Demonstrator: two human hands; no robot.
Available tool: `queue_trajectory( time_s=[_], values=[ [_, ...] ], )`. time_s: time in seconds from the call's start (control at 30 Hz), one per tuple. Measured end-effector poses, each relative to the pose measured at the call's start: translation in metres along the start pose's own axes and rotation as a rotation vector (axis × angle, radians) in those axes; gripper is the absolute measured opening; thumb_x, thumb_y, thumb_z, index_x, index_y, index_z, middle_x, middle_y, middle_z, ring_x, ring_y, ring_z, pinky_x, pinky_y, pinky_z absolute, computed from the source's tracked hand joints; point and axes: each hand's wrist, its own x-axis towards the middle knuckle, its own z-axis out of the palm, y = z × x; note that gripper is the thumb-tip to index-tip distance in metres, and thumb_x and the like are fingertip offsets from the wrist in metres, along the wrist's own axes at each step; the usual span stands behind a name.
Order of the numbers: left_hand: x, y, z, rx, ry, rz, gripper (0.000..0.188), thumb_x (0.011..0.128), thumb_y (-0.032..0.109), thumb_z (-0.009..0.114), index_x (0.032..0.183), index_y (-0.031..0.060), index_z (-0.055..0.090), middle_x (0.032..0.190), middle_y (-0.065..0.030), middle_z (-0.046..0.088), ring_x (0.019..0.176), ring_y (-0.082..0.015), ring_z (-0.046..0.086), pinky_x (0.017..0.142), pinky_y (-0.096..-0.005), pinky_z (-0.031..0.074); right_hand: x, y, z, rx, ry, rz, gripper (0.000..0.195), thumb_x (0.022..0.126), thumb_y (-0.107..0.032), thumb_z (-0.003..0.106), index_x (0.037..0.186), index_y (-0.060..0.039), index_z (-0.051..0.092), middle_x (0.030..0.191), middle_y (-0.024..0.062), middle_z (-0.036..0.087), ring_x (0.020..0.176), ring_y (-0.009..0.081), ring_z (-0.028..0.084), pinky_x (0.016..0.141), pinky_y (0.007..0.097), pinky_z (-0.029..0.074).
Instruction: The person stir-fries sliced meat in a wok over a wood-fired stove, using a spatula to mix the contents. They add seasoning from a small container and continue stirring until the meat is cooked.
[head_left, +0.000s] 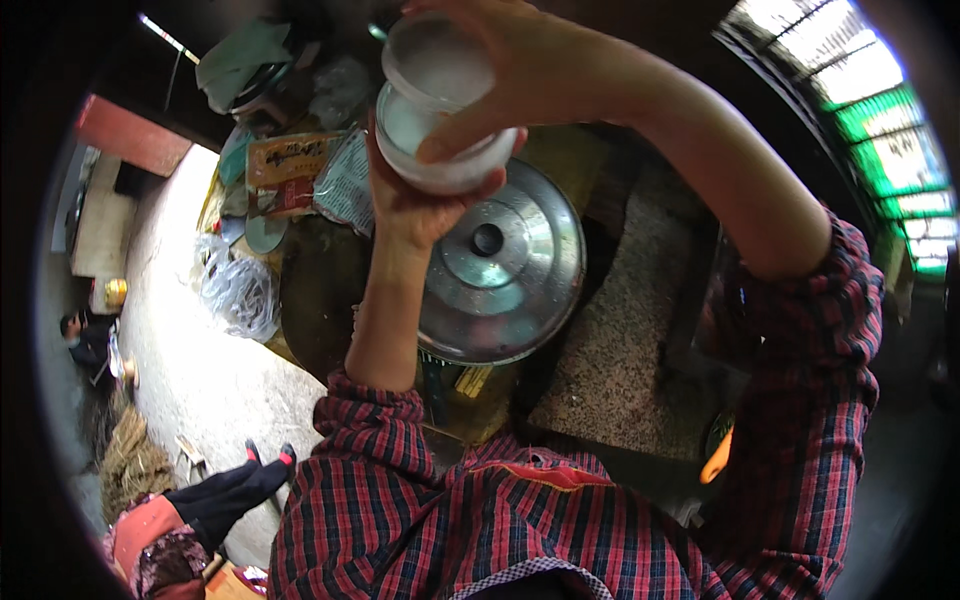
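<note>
My left hand (420, 214) cups a round translucent plastic tub (450, 178) from below, high in front of me. Whitish contents show inside it; what they are is unclear. From the upper right, my right hand (517, 71) grips a round clear lid (431, 64), which is tilted up over the far side of the tub's mouth. The thumb of that hand reaches down over the near rim. Beneath both hands lies a large shiny metal pot lid (517, 300) with a dark round knob (487, 239).
Left of the pot lid are an orange-and-red printed packet (285, 172) and a crumpled clear plastic bag (240, 292). A speckled stone-like surface (622, 360) lies to the right, with an orange handle (717, 459) below. Two people sit at the left, one in dark trousers (225, 491).
</note>
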Motion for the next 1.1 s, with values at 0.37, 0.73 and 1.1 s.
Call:
queue_trajectory(
  time_s=[0.37,0.73,1.1],
  values=[
    [-0.086,-0.211,0.021,-0.245,-0.061,-0.275,0.081,0.084,0.056,0.056,0.144,0.0107,0.025,0.148,-0.0247,0.019,0.135,-0.0509,0.016,0.091,-0.0711,0.038,-0.371,-0.066,-0.033,1.121,0.361,0.347,0.118,0.058,-0.058,0.076,0.146,-0.0075,0.016,0.140,0.0215,0.034,0.126,0.0369,0.040,0.101,0.0483,0.039],
    [-0.171,-0.339,0.014,-0.016,0.101,-0.255,0.080,0.084,0.061,0.051,0.142,0.0103,0.030,0.147,-0.0265,0.021,0.130,-0.0518,0.027,0.081,-0.0608,0.048,-0.664,-0.056,0.219,2.024,1.247,0.413,0.073,0.081,-0.057,0.059,0.135,-0.0111,0.040,0.136,0.0227,0.041,0.127,0.0384,0.040,0.106,0.0540,0.033],
    [-0.287,-0.302,0.045,-0.010,0.071,0.202,0.080,0.085,0.058,0.052,0.143,0.0081,0.029,0.148,-0.0230,0.022,0.131,-0.0505,0.027,0.084,-0.0650,0.044,-0.478,-0.053,0.319,1.897,0.164,0.685,0.063,0.089,-0.047,0.059,0.137,-0.0135,0.035,0.129,0.0104,0.048,0.122,0.0217,0.043,0.098,0.0394,0.038]
  ],
)
